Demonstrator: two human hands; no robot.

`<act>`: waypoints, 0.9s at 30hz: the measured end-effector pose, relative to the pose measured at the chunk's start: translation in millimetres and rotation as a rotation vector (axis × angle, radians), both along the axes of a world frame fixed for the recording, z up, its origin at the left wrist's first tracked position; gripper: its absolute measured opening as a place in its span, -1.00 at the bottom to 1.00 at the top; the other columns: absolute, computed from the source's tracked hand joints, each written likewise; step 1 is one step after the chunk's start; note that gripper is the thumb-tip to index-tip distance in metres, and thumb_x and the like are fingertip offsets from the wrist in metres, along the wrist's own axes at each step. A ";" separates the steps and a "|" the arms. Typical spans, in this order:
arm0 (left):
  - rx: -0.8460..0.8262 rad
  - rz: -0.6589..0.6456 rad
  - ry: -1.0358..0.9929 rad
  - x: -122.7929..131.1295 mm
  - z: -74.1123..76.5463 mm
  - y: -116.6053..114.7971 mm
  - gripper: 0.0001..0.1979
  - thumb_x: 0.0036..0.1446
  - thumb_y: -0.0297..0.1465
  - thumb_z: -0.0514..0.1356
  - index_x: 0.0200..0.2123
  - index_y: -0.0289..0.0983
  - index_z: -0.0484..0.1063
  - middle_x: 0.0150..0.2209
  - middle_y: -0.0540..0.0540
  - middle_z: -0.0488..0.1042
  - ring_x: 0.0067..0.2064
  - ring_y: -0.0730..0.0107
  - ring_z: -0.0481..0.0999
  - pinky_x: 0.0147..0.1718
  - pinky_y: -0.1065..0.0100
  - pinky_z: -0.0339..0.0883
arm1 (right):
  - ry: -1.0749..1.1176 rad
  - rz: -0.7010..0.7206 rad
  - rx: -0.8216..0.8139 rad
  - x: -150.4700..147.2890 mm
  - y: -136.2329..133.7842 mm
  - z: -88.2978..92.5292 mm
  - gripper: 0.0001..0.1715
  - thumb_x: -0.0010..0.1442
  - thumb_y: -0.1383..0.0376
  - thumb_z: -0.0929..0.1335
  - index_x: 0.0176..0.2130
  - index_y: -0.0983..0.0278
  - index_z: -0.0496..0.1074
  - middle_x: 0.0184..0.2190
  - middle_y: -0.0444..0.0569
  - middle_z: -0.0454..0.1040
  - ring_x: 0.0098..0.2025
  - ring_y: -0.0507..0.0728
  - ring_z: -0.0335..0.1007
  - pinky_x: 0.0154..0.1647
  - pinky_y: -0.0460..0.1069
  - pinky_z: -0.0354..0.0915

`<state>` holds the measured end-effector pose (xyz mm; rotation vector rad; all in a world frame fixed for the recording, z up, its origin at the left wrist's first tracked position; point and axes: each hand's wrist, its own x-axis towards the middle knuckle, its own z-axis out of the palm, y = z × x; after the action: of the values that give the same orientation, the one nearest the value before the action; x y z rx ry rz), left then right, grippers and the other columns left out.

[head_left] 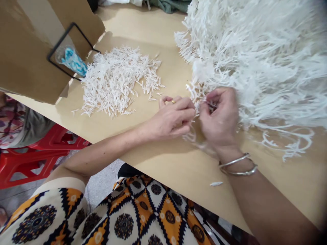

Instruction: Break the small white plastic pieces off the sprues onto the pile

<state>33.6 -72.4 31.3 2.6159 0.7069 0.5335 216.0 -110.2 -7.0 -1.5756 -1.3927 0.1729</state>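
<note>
My left hand (173,117) and my right hand (220,117) meet at the near edge of a big tangled heap of white plastic strands (255,54) on the tan table (158,160). Both hands are closed in a pinch on a strand of white pieces (198,109) pulled from the heap. A ring shows on my left hand, and two silver bangles (238,165) circle my right wrist. To the left lies a smaller pile of short, loose white pieces (117,80).
A cardboard box (30,51) with a black wire frame and a clear bag (70,59) stands at the back left. Red plastic stools (38,153) sit below the table's left edge. One loose white piece (216,183) lies near the front edge.
</note>
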 end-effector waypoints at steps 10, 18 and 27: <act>0.045 0.847 -0.195 -19.0 -2.3 42.1 -0.82 0.28 -0.34 0.27 -0.14 -0.13 0.29 0.13 -0.22 0.36 0.23 0.04 0.38 0.15 -0.04 0.26 | 0.351 0.186 0.052 0.4 -3.0 7.5 -0.76 0.22 0.26 0.46 -0.13 0.14 0.37 -0.22 -0.09 0.55 -0.18 0.12 0.57 -0.09 0.12 0.51; 0.157 0.380 -0.192 -14.0 9.2 8.9 -0.67 0.46 -0.07 -0.01 0.04 -0.01 0.47 0.26 -0.14 0.37 0.31 0.18 0.35 0.38 -0.01 0.14 | 0.350 0.195 0.086 -5.7 -7.3 16.9 -0.77 0.22 0.22 0.50 -0.18 0.13 0.40 -0.24 -0.06 0.64 -0.22 0.16 0.62 -0.14 0.15 0.57; -0.068 -0.047 -0.229 -6.9 -18.3 21.4 -0.54 0.45 0.00 0.06 -0.32 -0.22 0.44 -0.38 -0.01 0.50 -0.32 0.45 0.50 -0.11 0.27 0.39 | 0.406 0.114 0.105 -8.9 -8.8 15.7 -0.70 0.13 0.36 0.55 -0.19 0.14 0.43 -0.30 -0.13 0.57 -0.27 0.09 0.57 -0.22 0.05 0.52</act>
<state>26.7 -51.1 13.0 2.4506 0.5778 0.7656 207.1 -119.0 8.7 -1.2879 -1.1504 0.4549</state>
